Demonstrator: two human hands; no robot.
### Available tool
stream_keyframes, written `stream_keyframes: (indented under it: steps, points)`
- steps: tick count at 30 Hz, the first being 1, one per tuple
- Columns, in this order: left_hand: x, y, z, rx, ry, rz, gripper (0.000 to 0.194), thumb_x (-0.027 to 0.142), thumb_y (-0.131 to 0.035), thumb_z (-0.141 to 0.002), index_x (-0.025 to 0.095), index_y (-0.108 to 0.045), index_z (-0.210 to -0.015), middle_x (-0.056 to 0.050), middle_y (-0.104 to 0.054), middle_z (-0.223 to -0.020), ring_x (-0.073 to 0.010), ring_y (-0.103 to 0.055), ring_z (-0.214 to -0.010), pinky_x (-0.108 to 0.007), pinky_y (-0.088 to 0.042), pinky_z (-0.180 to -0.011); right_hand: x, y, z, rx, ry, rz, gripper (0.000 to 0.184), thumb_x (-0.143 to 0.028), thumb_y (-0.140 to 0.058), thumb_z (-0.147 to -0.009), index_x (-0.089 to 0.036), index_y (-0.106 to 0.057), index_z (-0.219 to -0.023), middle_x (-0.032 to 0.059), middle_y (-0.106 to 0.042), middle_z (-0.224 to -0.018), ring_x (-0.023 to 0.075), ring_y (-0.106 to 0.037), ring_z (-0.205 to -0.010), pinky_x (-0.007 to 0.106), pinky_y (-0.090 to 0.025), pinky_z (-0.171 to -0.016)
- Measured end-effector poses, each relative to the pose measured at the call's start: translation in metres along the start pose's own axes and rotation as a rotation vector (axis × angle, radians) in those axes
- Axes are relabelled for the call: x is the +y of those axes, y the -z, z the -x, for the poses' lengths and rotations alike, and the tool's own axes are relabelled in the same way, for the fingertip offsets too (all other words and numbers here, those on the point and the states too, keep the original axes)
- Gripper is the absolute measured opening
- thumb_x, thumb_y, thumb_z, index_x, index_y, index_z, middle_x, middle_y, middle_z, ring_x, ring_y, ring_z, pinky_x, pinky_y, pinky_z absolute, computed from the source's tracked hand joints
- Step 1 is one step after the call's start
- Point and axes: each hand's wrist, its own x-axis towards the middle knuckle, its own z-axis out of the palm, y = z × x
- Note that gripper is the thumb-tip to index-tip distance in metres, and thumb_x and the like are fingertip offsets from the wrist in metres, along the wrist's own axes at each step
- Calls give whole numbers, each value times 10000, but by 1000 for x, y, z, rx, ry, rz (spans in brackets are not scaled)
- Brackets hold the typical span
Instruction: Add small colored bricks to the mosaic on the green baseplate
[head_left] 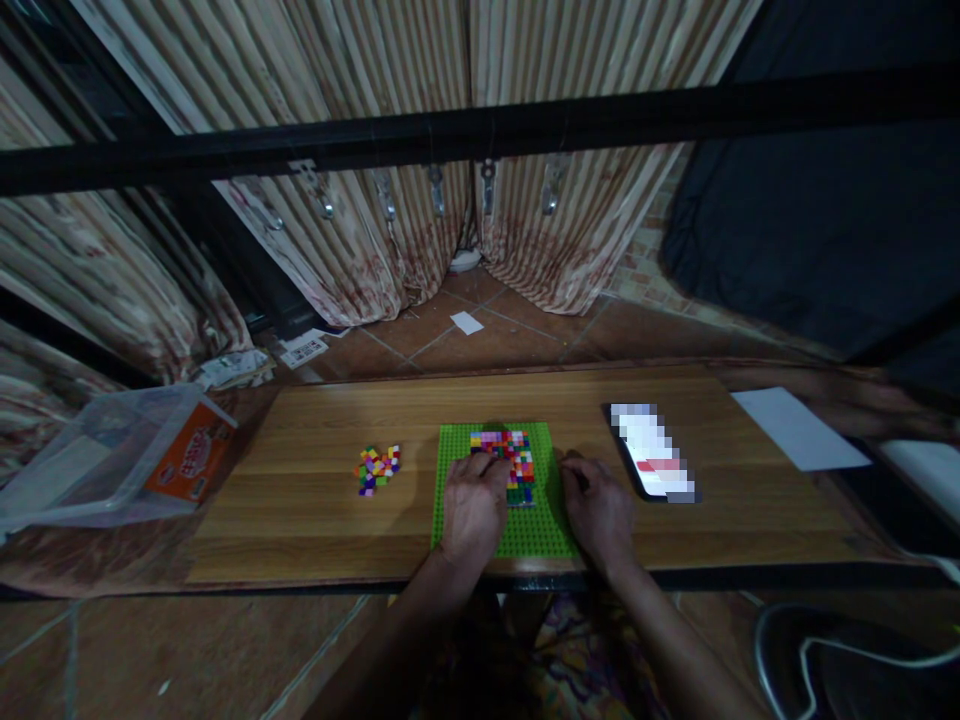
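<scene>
Left hand (474, 508) arches over multicoloured plastic bricks (519, 468) on a green studded baseplate (534, 538); right hand (601, 508) curls by its right edge; whether pinching, I can't tell.

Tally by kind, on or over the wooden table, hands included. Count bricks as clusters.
Hands, left hand and right hand: 2
Green baseplate: 1
Brick patch on the baseplate: 1
Loose brick pile: 1
Phone: 1
Total: 6
Individual bricks are too small to count reliably.
</scene>
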Motion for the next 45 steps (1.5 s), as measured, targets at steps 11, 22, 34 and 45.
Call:
stream_keyframes:
  steps: [11, 22, 34, 45]
  points:
    - [5, 12, -1, -51, 58, -77, 144, 161, -526, -876, 223, -652, -910, -33, -676, -898, -204, -585, -856, -344, -400, -775, 1, 0, 0, -3, 12, -15, 226, -287, -477, -874, -209, -688, -899, 58, -680, -948, 170, -622, -741, 251, -389, -610]
    - [3, 10, 0, -42, 41, -35, 137, 163, -529, -873, 224, -644, -916, -30, -679, -888, -202, -585, -849, -343, -391, -776, 1, 1, 0, 3, 22, -19, 232, -293, -472, -874, -206, -686, -892, 62, -675, -934, 163, -619, -729, 249, -396, -610]
    - [0, 17, 3, -26, 60, -12, 146, 162, -533, -882, 235, -658, -864, -13, -700, -848, -184, -590, -819, -334, -363, -767, -1, 2, 0, 8, 21, -27, 246, -291, -461, -870, -200, -688, -896, 72, -684, -933, 170, -623, -733, 253, -404, -612]
    - [6, 7, -4, -31, 10, 3, 175, 219, -498, -913, 249, -661, -858, -12, -689, -841, -186, -578, -841, -350, -339, -793, 0, 1, 0, 2, 10, -15, 257, -316, -460, -875, -198, -687, -891, 68, -682, -919, 173, -619, -734, 255, -400, -616]
